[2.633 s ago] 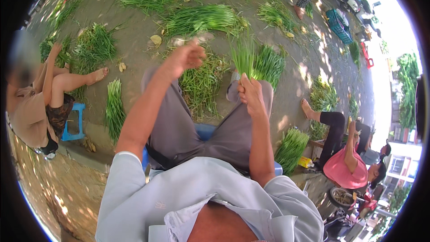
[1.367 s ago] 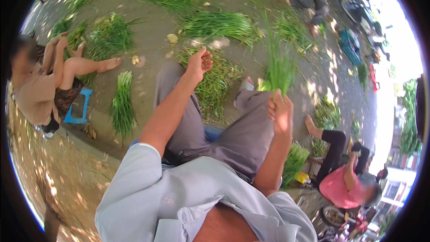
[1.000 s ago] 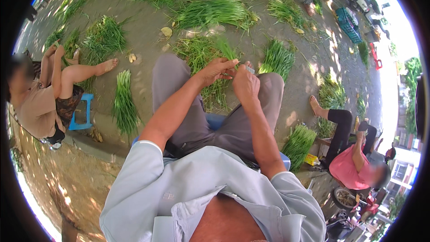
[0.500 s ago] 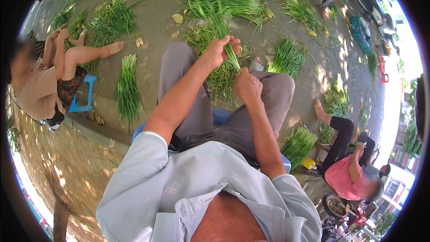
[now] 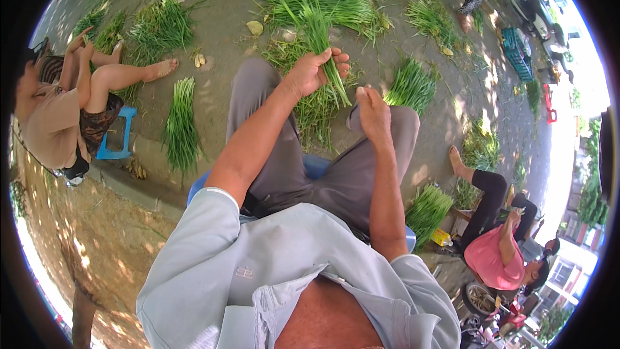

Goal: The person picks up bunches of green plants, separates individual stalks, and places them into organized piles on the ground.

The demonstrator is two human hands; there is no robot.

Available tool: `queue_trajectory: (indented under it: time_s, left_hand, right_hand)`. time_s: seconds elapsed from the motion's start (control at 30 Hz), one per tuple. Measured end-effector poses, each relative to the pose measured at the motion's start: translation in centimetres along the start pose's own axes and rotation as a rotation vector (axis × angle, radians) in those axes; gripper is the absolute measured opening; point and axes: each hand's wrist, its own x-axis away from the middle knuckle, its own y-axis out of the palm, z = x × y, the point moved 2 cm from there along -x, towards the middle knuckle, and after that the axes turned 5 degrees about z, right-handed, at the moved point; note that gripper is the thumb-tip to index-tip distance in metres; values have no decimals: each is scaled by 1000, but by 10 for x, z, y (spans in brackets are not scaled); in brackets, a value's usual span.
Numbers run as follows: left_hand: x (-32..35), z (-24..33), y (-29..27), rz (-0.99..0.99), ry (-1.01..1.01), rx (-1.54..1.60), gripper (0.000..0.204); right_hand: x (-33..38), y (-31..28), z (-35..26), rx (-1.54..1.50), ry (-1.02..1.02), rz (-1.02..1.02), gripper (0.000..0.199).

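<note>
My left hand (image 5: 311, 72) is closed round a bunch of long, thin green chives (image 5: 316, 33). Their leafy tips point away from me, and the pale cut ends (image 5: 343, 98) stick out below my fingers toward my right knee. Just right of those ends, apart from them, is my right hand (image 5: 374, 114), its fingers curled and thumb pressed in; whatever it may pinch is too small to make out. Under the bunch, between my knees, lies a loose heap of stalks and trimmings (image 5: 313, 119) on the ground.
Neat piles of chives lie beside my left leg (image 5: 181, 126), by my right knee (image 5: 411, 87) and beside my seat (image 5: 429, 213). A wide heap (image 5: 339, 8) spreads ahead. One person (image 5: 61, 113) sits at left by a blue stool (image 5: 121, 134), another (image 5: 494, 252) at right. A green crate (image 5: 518, 53) stands far right.
My right hand has come off the lower ends of the bunch and moved slightly right. My left hand keeps hold of the chives, its other fingers a little looser.
</note>
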Motion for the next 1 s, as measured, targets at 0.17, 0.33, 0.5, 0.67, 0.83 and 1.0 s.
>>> queue_trajectory:
  time_s: [0.17, 0.33, 0.5, 0.67, 0.83, 1.0]
  left_hand:
    - [1, -13, 8, -119, -74, -39, 29]
    - [7, -21, 10, -100, -124, -117, 29]
    - [3, -25, 8, -104, -114, -143, 30]
    - [-9, -16, -11, 86, -78, -29, 27]
    - [-28, 2, -32, 266, -40, 183, 21]
    - [-42, 55, -55, 231, 99, 192, 25]
  right_hand:
    - [-2, 26, 6, -409, 128, -228, 39]
    - [14, 40, 0, -754, 346, -467, 37]
    - [12, 38, 9, -973, 475, -559, 30]
    - [17, 37, 13, -890, 490, -624, 26]
    - [21, 29, 24, -821, 485, -636, 26]
    - [20, 7, 31, -836, 469, -642, 28]
